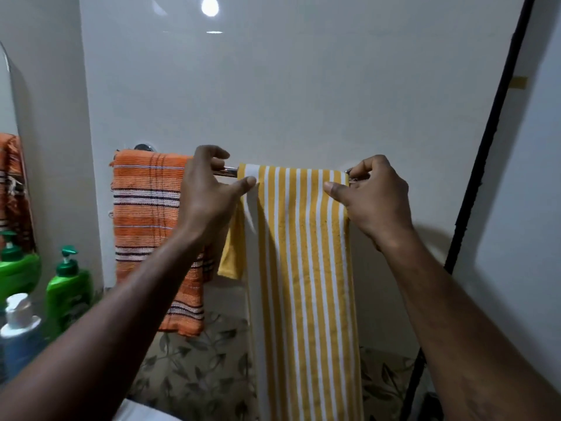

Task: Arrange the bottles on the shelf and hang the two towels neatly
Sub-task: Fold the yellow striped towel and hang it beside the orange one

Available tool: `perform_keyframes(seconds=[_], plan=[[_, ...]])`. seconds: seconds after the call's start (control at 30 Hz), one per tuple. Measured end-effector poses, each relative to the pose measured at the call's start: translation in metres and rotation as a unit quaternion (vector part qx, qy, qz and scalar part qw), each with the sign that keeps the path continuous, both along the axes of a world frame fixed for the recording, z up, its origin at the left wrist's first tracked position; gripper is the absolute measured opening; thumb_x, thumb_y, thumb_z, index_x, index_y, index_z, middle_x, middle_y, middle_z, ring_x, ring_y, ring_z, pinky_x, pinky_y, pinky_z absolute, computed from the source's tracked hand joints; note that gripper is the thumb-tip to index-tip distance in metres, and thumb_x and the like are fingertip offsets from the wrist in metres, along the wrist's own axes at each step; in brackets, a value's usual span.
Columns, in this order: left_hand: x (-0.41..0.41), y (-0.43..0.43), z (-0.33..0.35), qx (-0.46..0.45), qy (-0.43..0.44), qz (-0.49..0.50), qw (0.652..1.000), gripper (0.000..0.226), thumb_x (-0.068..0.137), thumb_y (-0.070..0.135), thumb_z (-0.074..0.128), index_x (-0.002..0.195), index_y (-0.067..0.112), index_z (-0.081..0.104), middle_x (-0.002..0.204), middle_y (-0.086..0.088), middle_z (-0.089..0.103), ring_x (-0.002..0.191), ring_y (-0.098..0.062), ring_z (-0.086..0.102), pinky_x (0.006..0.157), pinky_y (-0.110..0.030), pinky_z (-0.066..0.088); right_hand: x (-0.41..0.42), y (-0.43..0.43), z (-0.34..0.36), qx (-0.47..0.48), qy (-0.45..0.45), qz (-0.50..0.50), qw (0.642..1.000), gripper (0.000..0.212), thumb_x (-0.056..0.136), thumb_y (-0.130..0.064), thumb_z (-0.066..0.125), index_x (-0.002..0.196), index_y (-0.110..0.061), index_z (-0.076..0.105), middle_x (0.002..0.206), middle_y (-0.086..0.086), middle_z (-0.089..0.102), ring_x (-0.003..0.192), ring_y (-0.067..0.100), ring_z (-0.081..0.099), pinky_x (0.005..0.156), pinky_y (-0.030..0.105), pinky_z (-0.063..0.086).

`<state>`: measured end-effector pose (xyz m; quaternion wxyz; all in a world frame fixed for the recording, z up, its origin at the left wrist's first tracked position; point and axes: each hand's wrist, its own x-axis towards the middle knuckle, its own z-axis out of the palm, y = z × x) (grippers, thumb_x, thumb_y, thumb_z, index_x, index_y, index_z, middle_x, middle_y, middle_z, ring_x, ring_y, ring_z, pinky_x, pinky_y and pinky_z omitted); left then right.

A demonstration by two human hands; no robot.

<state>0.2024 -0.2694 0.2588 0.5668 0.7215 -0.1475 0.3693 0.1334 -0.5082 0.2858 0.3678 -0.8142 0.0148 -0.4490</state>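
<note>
A yellow-and-white striped towel (303, 253) hangs over the chrome towel bar (228, 171) on the white wall. My left hand (209, 196) pinches its top left edge at the bar. My right hand (376, 199) pinches its top right edge. A yellow flap of the same towel sticks out behind its left side. An orange striped towel (145, 226) hangs on the left part of the bar, partly behind my left forearm. At the lower left stand a green pump bottle (68, 290) and a blue bottle with a white cap (19, 335).
A mirror (12, 177) at the far left reflects the orange towel and another green bottle. A black vertical frame (485, 165) runs down the right side. Leaf-patterned tiles (194, 366) cover the wall below the towels.
</note>
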Motion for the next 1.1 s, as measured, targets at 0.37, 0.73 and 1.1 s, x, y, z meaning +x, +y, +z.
perform_keyframes(seconds=[0.37, 0.73, 1.1], plan=[[-0.025, -0.01, -0.06, -0.112, 0.151, -0.245, 0.951, 0.018, 0.099, 0.019, 0.068, 0.113, 0.008, 0.07, 0.091, -0.004, 0.079, 0.067, -0.008, 0.075, 0.058, -0.022, 0.059, 0.003, 0.001, -0.017, 0.073, -0.045, 0.014, 0.996, 0.04, 0.081, -0.04, 0.089, 0.092, -0.021, 0.055, 0.085, -0.011, 0.065, 0.076, 0.002, 0.062, 0.066, 0.02, 0.047], [-0.001, 0.011, -0.001, -0.069, 0.116, -0.217, 0.967, 0.022, 0.093, 0.027, 0.078, 0.107, 0.009, 0.079, 0.105, -0.014, 0.08, 0.101, -0.035, 0.076, 0.097, -0.061, 0.058, 0.005, 0.0, -0.027, 0.118, -0.115, 0.049, 0.985, 0.045, 0.072, -0.027, 0.093, 0.092, -0.021, 0.053, 0.072, -0.002, 0.074, 0.072, 0.016, 0.075, 0.08, 0.047, 0.063], [0.018, -0.003, 0.008, -0.106, 0.069, -0.124, 0.984, 0.038, 0.079, 0.028, 0.092, 0.096, 0.011, 0.063, 0.082, 0.0, 0.067, 0.069, -0.014, 0.066, 0.057, -0.025, 0.051, 0.019, -0.003, 0.035, -0.112, 0.01, -0.068, 0.991, 0.038, 0.078, -0.038, 0.087, 0.096, -0.021, 0.057, 0.088, 0.001, 0.069, 0.076, 0.03, 0.073, 0.077, 0.047, 0.063]])
